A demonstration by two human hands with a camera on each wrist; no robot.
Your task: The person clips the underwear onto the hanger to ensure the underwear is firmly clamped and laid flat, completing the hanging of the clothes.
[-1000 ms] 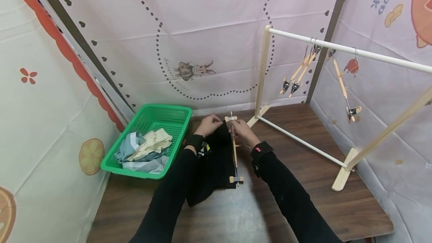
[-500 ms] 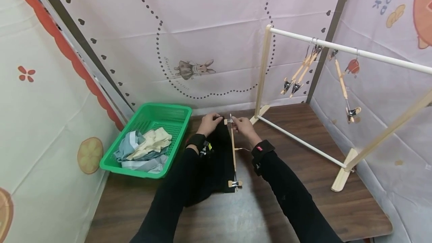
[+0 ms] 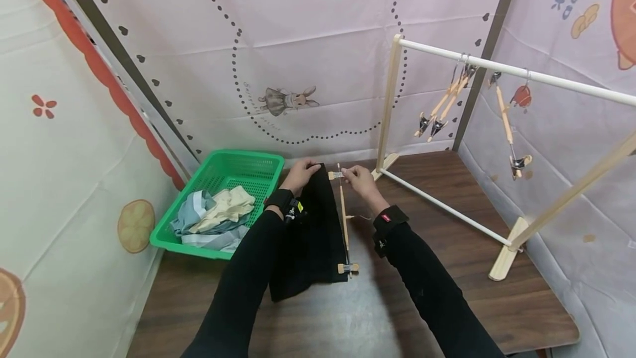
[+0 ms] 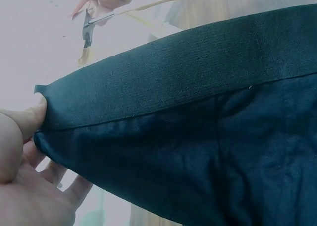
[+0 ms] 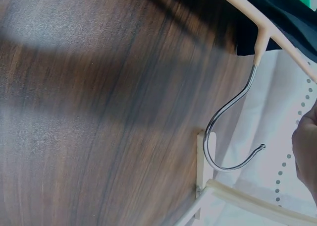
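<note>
Over the last second the left hand point(image 3: 300, 172) has drawn the black garment's point(image 3: 310, 236) waistband corner slightly away from the far clip point(image 3: 337, 174), pinching it between thumb and fingers. The right hand point(image 3: 359, 178) pinches that clip of the wooden hanger point(image 3: 344, 220) on the table point(image 3: 472, 269). The clip's jaws are too small to read.

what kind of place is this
Probably a staged laundry corner, not a real home: printed cartoon backdrop sheets wall in a wooden table holding a small clothes rack and a green basket of garments.
</note>
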